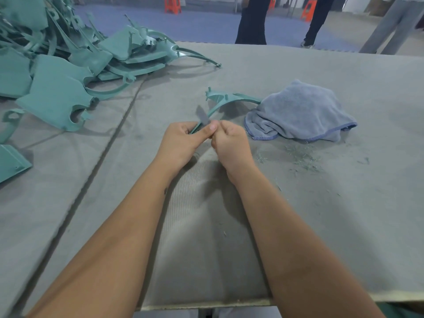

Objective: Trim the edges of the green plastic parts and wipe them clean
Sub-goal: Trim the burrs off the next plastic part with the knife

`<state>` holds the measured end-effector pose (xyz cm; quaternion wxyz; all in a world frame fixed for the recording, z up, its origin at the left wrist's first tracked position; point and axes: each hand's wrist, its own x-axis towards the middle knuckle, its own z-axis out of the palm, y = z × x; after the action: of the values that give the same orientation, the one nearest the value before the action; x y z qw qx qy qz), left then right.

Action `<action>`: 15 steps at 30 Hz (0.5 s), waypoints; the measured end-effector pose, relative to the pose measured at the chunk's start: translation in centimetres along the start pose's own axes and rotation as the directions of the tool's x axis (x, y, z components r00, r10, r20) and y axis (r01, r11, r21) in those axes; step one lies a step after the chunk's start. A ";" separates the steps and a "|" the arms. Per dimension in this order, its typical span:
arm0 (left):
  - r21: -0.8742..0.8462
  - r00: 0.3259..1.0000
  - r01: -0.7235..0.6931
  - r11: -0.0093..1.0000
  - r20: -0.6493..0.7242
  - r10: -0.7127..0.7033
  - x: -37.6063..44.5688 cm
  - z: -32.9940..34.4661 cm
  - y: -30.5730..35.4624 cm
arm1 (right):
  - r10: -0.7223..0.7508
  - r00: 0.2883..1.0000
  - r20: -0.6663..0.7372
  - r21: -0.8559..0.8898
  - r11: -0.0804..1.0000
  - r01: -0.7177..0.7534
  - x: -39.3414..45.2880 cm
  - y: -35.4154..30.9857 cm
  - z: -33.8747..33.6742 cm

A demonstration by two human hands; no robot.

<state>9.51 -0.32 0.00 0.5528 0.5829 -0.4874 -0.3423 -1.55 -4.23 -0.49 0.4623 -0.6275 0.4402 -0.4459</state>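
At the moment of inspection I had one green plastic part (226,101) in hand over the grey table (344,203). My left hand (183,141) was curled round the near end of its curved arm, thumb laid along the top. The far end of the part reached away from me and ran under the edge of the grey-blue towel (298,111). My right hand (229,143) was closed into a fist just beside the left, knuckles touching its thumb. A blurred dark grey blade (203,117) stood up between the two hands against the part's edge. I judged the right hand to be holding that tool, though the handle itself was hidden inside the fist.

Status of work: trimming was in progress on this piece. Fine green shavings (302,157) lay scattered on the table to my right, below the towel, which I took as evidence that cutting had been carried out there. The towel lay crumpled and unheld, so wiping of this part was not yet done.

Outstanding: a large pile of green parts (57,65) sat at the far left of the table, with another flat piece (11,161) at the left edge. I could not tell from the view which of these, if any, were finished. No separate stack of completed parts was identifiable. On that basis I assessed the greater share of the job as remaining.
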 end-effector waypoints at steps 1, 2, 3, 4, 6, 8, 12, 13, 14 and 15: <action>0.014 1.000 0.005 1.000 -0.007 -0.005 -0.1 0.1 0.0 | 0.028 0.999 -0.044 0.058 0.998 -0.026 0.2 -0.1 -0.2; 0.020 1.000 0.013 1.000 -0.009 -0.013 -0.1 0.1 0.0 | 0.060 0.995 -0.075 0.127 0.991 -0.050 0.3 -0.2 -0.4; 0.019 1.000 0.023 1.000 -0.007 -0.023 -0.2 0.2 0.0 | 0.086 0.993 -0.087 0.192 0.979 -0.068 0.4 -0.3 -0.6; 0.013 1.000 0.031 0.999 -0.004 -0.031 -0.3 0.2 0.0 | 0.104 0.991 -0.088 0.239 0.968 -0.080 0.5 -0.4 -0.7; 0.014 1.000 0.029 0.999 0.002 -0.029 -0.4 0.1 0.1 | 0.135 0.987 -0.090 0.284 0.953 -0.105 0.5 -0.4 -0.8; 0.020 1.000 0.025 0.999 0.000 -0.025 -0.4 0.1 0.1 | 0.188 0.977 -0.096 0.337 0.930 -0.146 0.5 -0.5 -1.0; 0.045 1.000 0.030 0.999 -0.005 -0.030 -0.2 -0.2 0.0 | 0.282 0.953 -0.112 0.500 0.845 -0.191 0.9 -0.6 -1.4; 0.050 0.999 0.035 0.998 0.002 -0.035 -0.2 -0.3 -0.1 | 0.286 0.951 -0.113 0.531 0.827 -0.186 0.9 -0.5 -1.5; 0.043 0.999 0.039 0.998 0.012 -0.040 -0.2 -0.4 -0.1 | 0.285 0.953 -0.106 0.553 0.813 -0.181 0.8 -0.5 -1.6; 0.021 0.999 0.044 0.999 0.021 -0.044 -0.3 -0.5 -0.1 | 0.278 0.957 -0.089 0.563 0.806 -0.182 0.8 -0.5 -1.6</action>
<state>9.92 0.07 -0.03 0.5338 0.5954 -0.4838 -0.3557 -2.87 -5.18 0.41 0.6348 -0.3710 0.4037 -0.5445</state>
